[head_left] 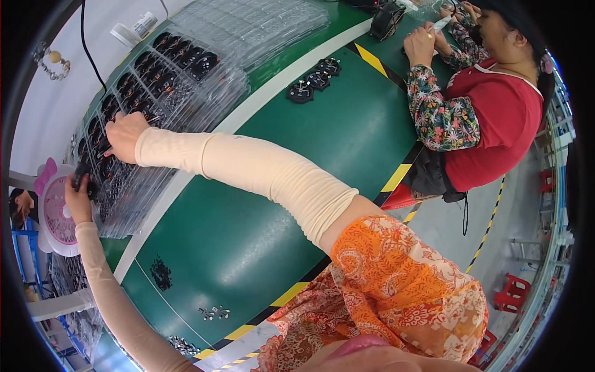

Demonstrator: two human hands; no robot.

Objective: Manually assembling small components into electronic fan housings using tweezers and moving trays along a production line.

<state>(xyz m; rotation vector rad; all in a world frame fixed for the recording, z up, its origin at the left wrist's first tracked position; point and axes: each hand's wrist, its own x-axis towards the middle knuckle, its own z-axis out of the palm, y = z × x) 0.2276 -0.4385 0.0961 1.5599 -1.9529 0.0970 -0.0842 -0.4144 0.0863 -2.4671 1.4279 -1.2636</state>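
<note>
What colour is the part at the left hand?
The part is black; it shows best in the head view.

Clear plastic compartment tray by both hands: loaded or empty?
Loaded, at least partly: black parts sit in rows inside the clear plastic compartment tray. Cannot tell whether every pocket is filled.

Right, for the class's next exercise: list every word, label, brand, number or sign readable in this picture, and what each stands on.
Readable text: none.
White tub behind the trays: dark marks on its side, too small to read.
Black parts on the green bench: no lettering can be made out.
Yellow-and-black tape: stripes only, no words visible.
</note>
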